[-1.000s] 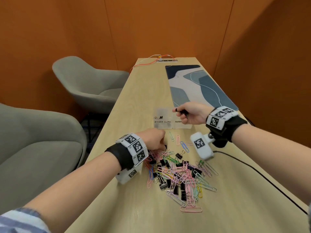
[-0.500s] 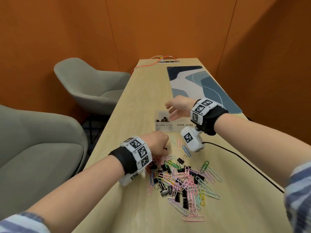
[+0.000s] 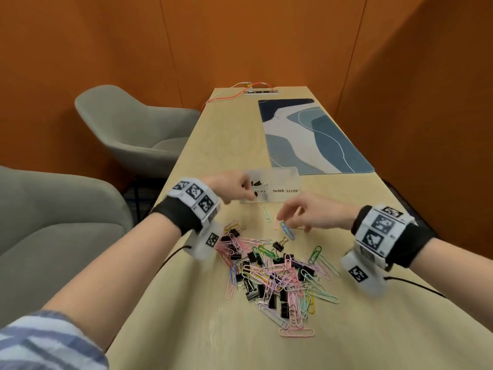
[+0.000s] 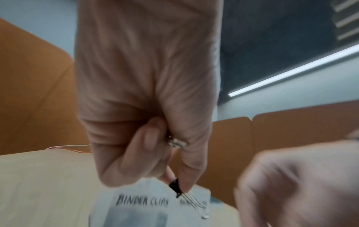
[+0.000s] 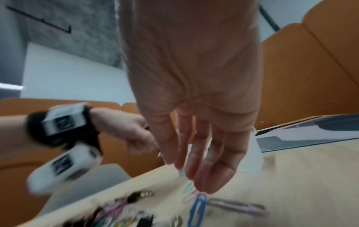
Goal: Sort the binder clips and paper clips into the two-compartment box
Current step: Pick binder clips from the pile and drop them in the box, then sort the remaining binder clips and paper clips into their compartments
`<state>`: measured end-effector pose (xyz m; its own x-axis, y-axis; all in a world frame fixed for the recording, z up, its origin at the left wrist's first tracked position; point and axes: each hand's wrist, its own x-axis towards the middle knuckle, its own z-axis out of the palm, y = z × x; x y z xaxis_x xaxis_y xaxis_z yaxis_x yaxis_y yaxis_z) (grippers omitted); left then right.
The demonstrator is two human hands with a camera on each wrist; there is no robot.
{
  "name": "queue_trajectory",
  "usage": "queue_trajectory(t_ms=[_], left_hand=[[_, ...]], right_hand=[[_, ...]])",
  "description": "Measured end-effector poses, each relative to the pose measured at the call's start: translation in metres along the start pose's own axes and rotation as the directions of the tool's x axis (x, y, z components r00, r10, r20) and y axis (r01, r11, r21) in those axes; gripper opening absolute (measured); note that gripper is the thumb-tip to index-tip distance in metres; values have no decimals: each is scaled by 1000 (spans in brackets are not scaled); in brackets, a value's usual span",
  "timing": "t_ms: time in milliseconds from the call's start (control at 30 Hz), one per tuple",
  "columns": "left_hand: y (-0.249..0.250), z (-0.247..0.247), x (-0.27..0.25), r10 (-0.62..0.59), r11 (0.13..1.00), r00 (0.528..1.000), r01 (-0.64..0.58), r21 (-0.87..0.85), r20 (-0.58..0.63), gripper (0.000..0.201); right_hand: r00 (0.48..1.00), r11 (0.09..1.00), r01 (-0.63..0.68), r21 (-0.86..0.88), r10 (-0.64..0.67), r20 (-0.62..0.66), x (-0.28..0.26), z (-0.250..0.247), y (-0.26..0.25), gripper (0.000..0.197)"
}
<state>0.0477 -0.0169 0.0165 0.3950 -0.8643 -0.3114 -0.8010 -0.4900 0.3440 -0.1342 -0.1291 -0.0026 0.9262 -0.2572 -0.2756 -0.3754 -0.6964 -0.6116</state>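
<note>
The clear two-compartment box (image 3: 289, 174) stands mid-table, labelled BINDER CLIPS on the left and PAPER CLIPS on the right; a few black binder clips (image 3: 256, 183) lie in its left half. My left hand (image 3: 234, 188) pinches a black binder clip (image 4: 176, 187) by the box's near left edge (image 4: 136, 193). My right hand (image 3: 301, 213) hovers with straight, spread fingers (image 5: 196, 155) over loose paper clips, a blue one (image 3: 287, 230) (image 5: 198, 207) just below them. A mixed pile of coloured paper clips and black binder clips (image 3: 277, 273) lies nearer me.
A blue patterned mat (image 3: 312, 134) lies behind the box on the right. Cables and a socket strip (image 3: 260, 90) sit at the table's far end. Two grey chairs (image 3: 128, 129) stand left of the table. Black cords (image 3: 416, 285) trail from my wrists.
My left hand rose from the pile to the box's near left edge, a binder clip in its pinch. My right hand let its binder clip go at the box and drew back over the loose paper clips.
</note>
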Motion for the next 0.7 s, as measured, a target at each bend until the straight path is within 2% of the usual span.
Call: queue_trajectory(t_ms=[100, 233, 333, 433, 567, 700], left_hand=[[2, -17, 11, -88, 995, 989, 81, -60, -121, 34], [5, -20, 31, -199, 980, 966, 200, -9, -168, 45], [6, -17, 44, -262, 965, 944, 258, -50, -202, 45], [7, -15, 49, -285, 955, 932, 254, -155, -226, 42], [5, -14, 50, -295, 879, 929, 172, -445, -223, 38], [3, -15, 37, -234, 893, 935, 99, -438, -266, 31]], right_hand=[[993, 974, 105, -200, -93, 67, -7, 19, 0, 27], [986, 918, 150, -366, -164, -5, -5, 37, -2, 28], [978, 874, 184, -450, -206, -1, -3, 41, -4, 23], [975, 866, 203, -458, -223, 10, -2, 41, -6, 22], [974, 898, 203, -390, -225, -10, -2, 36, -5, 23], [977, 895, 202, -398, -209, 27, -2, 35, -7, 24]])
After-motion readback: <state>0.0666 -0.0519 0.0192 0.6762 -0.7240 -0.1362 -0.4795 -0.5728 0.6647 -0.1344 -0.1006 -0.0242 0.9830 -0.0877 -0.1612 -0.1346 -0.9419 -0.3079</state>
